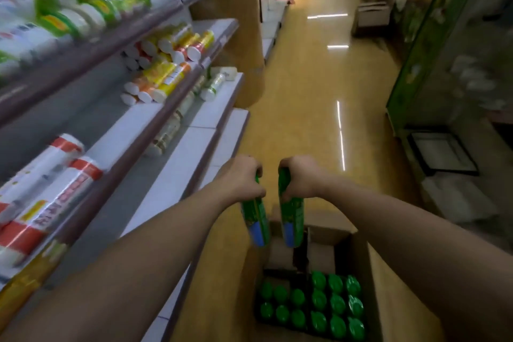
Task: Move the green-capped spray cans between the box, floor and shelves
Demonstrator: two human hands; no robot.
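My left hand (242, 179) grips the top of a green spray can (256, 221) with a blue band near its base. My right hand (301, 179) grips the top of a second green can (291, 221) of the same kind. Both cans hang upright, side by side, above an open cardboard box (372, 266) on the floor. Inside the box stand several more cans with green caps (319, 300), with empty slots at the box's far end.
Store shelves (177, 164) run along the left, stocked with rolls and tubes in white, green, yellow and orange; the lower shelf boards near my left hand are bare. A yellow floor aisle (313, 108) stretches ahead. Boxes and a green display (422, 44) line the right side.
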